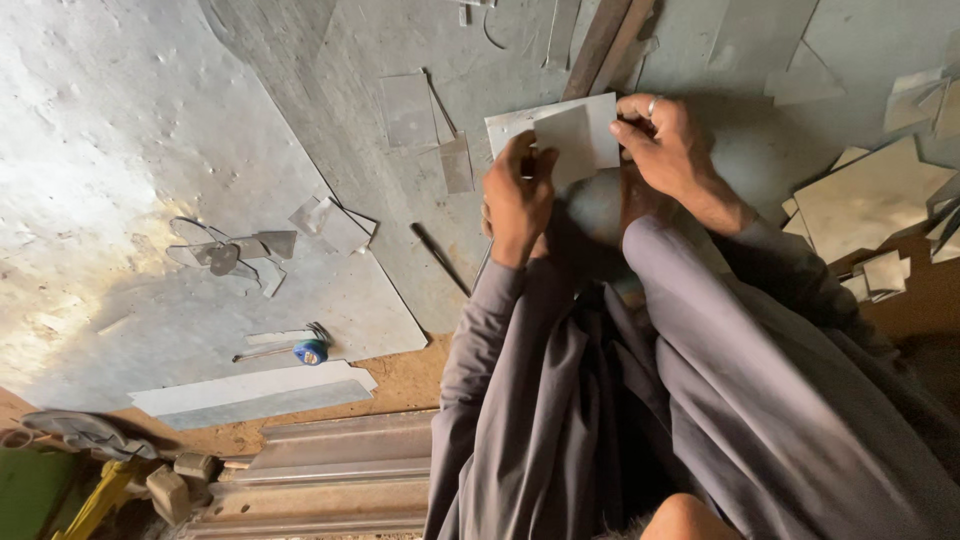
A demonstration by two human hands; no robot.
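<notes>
- I look down on a workshop floor covered by a large dull grey metal sheet (150,180), dented and bright with glare at the left, with bare brown ground beyond its lower edge.
- Both hands meet at top centre over a pale rectangular sheet-metal piece (600,125); its long axis runs roughly left to right, tilted slightly up toward the right.
- A smaller grey square of sheet metal (568,145) lies on top of that piece, overlapping its lower middle.
- My left hand (515,195) comes up from below and pinches the lower left edge of the small square, fingers curled.
- My right hand (665,145), a ring on one finger, pinches the right end of the pale piece between thumb and fingertips.
- Both hands are on the stack; the left is nearer the small square.
- Grey sleeves and robe fill the lower right.
- Off-cuts lie about: a tan metal plate (870,195) at right, small grey scraps (430,125) left of the hands, curled shavings (235,250) farther left.
- A small blue round object (310,351) sits beside a thin metal rod; no container is in view.
</notes>
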